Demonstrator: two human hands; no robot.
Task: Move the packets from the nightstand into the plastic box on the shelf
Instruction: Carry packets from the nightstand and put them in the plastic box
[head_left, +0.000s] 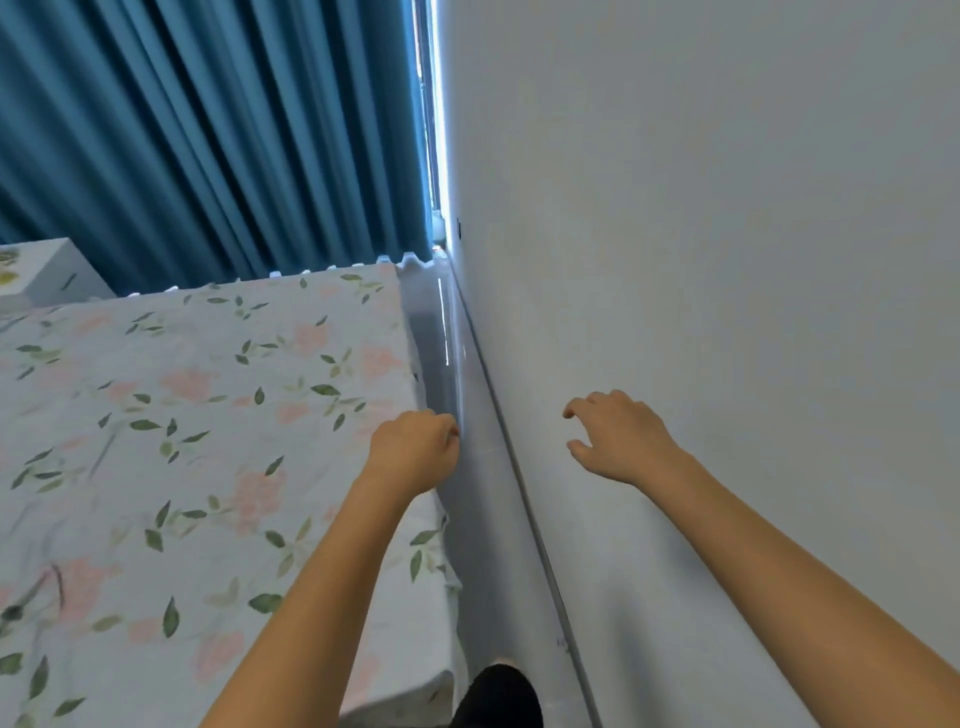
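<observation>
Head view, left hand (413, 449): reaching forward over the right edge of the bed, fingers curled in loosely, gripping nothing.
Head view, right hand (613, 436): reaching forward in front of the wall, fingers spread and bent claw-like, thumb apart from them, holding nothing.
Head view, nightstand (44, 275): sitting at the far left beyond the bed, white, only its near corner showing, a drawer handle facing this way.
Head view, packets: possibly showing as a yellowish patch on the nightstand top at the frame's left edge; too cut off and blurred for telling pointing or long axis.
Head view, plastic box and shelf: lying outside this view.
Head view, bed (197, 441): filling the lower left, wearing a pale sheet with pink flowers and green leaves, long side running away along the wall.
Head view, floor strip (457, 415): running glossy and grey between bed and wall, narrowing toward the far corner, catching a streak of light.
Head view, wall (727, 234): rising plain and pale along the whole right side, a baseboard tracing its foot.
Head view, curtain (208, 135): hanging in blue pleats behind the bed, leaving a bright slit beside the wall.
Head view, dark shape (498, 696): poking in at the bottom edge on the floor strip, too cropped for naming.
</observation>
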